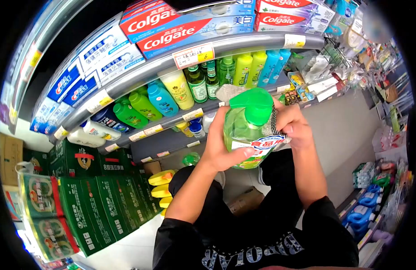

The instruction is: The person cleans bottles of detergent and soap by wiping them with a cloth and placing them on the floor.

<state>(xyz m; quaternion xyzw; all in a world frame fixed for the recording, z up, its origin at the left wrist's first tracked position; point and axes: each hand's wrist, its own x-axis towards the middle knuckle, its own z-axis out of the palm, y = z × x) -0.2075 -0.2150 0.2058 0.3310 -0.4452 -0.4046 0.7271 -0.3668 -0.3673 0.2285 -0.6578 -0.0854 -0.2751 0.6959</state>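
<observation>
A clear green pump bottle (240, 130) with a green pump head is held up in front of the shelf. My left hand (220, 146) wraps round its left side, thumb across the front label. On the right side, my right hand (295, 125) has its fingers closed on a grey patterned cloth (280, 140), which lies against the bottle. Part of a light cloth also shows behind the pump head. Behind the bottle, a shelf (201, 112) bears green, yellow and blue bottles.
Toothpaste boxes (172, 38) fill the upper shelf. Green cartons (88, 211) stand at the lower left, beside yellow-capped bottles (161, 190). A cardboard box (246, 201) is on the floor between my legs. Blue bottles (361, 215) line a shelf at the right.
</observation>
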